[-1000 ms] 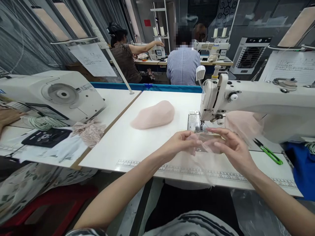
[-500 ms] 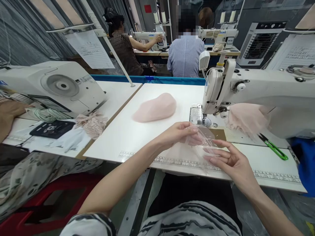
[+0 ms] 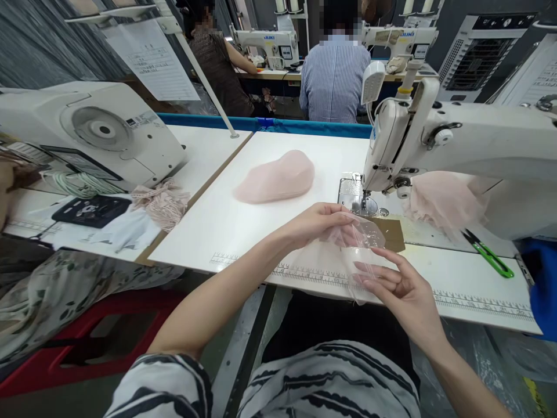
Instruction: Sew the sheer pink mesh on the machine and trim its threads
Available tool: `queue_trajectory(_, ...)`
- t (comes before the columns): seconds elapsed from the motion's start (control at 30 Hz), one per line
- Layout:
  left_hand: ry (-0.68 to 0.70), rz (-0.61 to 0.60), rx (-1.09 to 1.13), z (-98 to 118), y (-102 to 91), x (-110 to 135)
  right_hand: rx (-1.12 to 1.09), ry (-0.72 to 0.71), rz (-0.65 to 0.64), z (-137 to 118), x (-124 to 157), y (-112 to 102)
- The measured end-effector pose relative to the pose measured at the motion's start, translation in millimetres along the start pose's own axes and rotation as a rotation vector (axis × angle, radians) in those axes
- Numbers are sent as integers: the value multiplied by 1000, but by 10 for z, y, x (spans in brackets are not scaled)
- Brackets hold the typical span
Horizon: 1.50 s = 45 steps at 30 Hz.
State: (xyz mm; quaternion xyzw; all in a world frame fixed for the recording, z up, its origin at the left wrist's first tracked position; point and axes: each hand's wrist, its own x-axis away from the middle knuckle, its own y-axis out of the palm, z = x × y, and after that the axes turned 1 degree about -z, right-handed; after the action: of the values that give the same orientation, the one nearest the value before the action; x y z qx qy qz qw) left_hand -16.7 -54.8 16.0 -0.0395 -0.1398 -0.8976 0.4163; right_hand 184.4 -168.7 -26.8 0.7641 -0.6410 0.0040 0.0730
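In the head view, the sheer pink fabric is held between the hands above the surface, on the near side of the sewing machine. The left hand has its grip pinched on it; whether the right hand grips or only touches it, I cannot tell. It looks light, limp, slippery and easily snagged, probably best held by its edges. The far machines read "JUKI"; print on the left paper sheet is too small to read

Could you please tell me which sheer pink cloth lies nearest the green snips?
The bunched cloth under the sewing machine's arm; the smooth cloth lies farther left, and the left hand holds the third cloth.
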Motion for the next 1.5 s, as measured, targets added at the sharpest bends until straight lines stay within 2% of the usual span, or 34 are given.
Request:
queue_trajectory(0.4,10,3,-35,-7,39,61,149,-49,23,8,83,-50)
queue_trajectory(0.53,-9,-15,-37,-18,123,158,307,-94,78,-6,162,-141)
queue_trajectory(0.93,7,5,78,-238,310,338,395,-178,345,-81,302,-218)
queue_trajectory(1.27,20,16,112,-299,275,360,514,-148,342,-4,316,-286)
queue_trajectory(1.5,-6,-4,135,-322,205,312,614,-163,250,30,382,-246)
